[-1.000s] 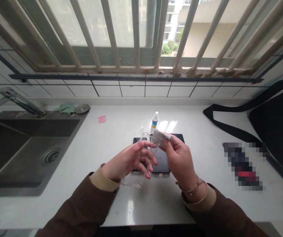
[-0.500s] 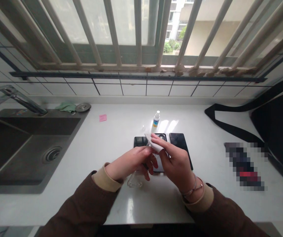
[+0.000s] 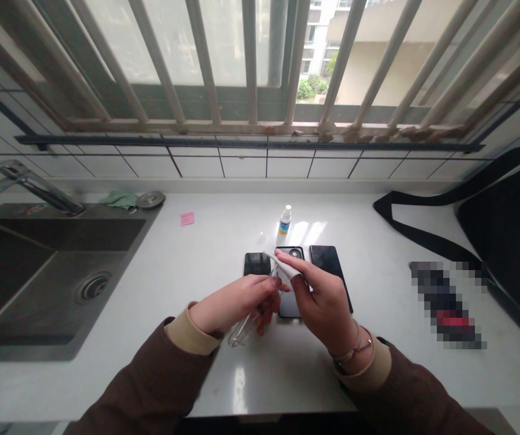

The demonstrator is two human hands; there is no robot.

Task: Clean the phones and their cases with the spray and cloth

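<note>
Glasses with thin clear frames point(image 3: 239, 334) hang from my left hand point(image 3: 260, 297), whose fingers are wrapped round them. In my right hand point(image 3: 318, 290) a pale cloth point(image 3: 287, 266) is pinched against the upper part of the glasses. Beneath the hands, on the white counter, lies a phone with a round camera point(image 3: 291, 307), partly covered by my right hand. A black phone point(image 3: 256, 262) lies to its left and a larger black device point(image 3: 330, 260) to its right. Behind them stands a small white bottle point(image 3: 285, 221) with a blue and yellow label.
At the left are a dark sink point(image 3: 101, 254), a chrome faucet point(image 3: 45, 190), a green cloth point(image 3: 119, 199) and a metal strainer point(image 3: 151, 200). A pink note point(image 3: 187, 219) lies on the counter point(image 3: 205, 260). A black bag point(image 3: 509, 211) with a strap and a blurred item point(image 3: 450, 308) are at the right.
The glasses have tilted and show more below my left hand, whose fingers have drawn in around them. My right hand stays against the cloth, and the camera view has shifted slightly.
</note>
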